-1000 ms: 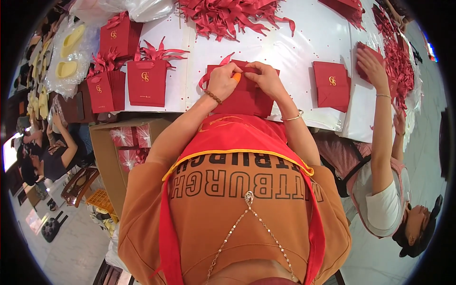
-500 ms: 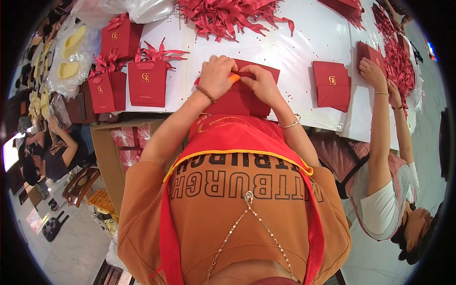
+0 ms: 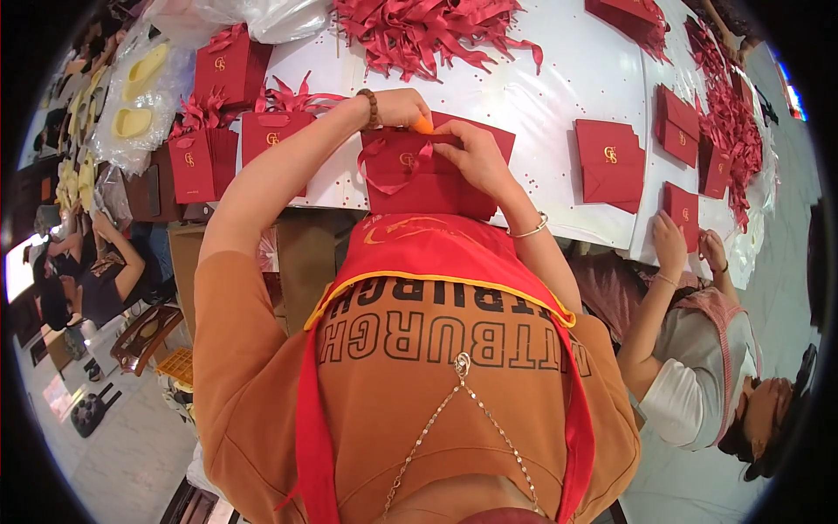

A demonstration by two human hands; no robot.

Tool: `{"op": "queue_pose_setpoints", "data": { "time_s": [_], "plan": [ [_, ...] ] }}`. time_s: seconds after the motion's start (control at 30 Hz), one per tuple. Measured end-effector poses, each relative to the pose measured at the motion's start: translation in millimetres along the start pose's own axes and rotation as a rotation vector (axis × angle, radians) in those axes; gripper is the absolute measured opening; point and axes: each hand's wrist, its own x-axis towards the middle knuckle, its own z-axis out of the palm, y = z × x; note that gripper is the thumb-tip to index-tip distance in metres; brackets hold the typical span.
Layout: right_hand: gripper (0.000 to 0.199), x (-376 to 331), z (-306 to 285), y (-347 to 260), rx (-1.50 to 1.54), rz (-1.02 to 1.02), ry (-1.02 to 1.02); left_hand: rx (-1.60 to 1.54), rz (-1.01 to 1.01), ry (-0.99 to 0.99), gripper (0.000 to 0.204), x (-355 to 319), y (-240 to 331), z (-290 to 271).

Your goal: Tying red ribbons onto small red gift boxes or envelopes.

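Since a second ago the red paper bag (image 3: pixel 436 175) sits closer to the counter's (image 3: pixel 559 105) near edge, and a red ribbon handle (image 3: pixel 388 162) now loops across its face where none showed. Left hand (image 3: pixel 397 106) is closed at the bag's top rim, pinching what looks like the ribbon end; right hand (image 3: pixel 476 157) is curled, fingertips pressing the bag's upper face. Judgement: threading is under way, with the handle not yet seated.

bag (image 3: pixel 419 179): dark red | ribbons (image 3: pixel 428 35): red | table (image 3: pixel 559 96): white
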Motion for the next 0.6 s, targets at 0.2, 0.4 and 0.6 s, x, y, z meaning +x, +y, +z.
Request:
{"op": "queue_pose_setpoints", "data": {
  "time_s": [0.2,0.4,0.6],
  "plan": [
    [0.021,-1.9,-6.7,0.6,-0.027,-0.012,0.005,-0.068,0.089,0.250,0.019,12.5,-14.8,16.3],
    [0.021,-3.4,-2.9,7.5,-0.007,-0.110,0.058,-0.288,0.113,0.246,0.019,15.9,-24.6,20.4],
    [0.019,-5.0,-6.9,5.3,0.002,0.012,-0.013,0.219,0.099,0.553,0.020,2.8,1.8,38.4]
  ]
}}
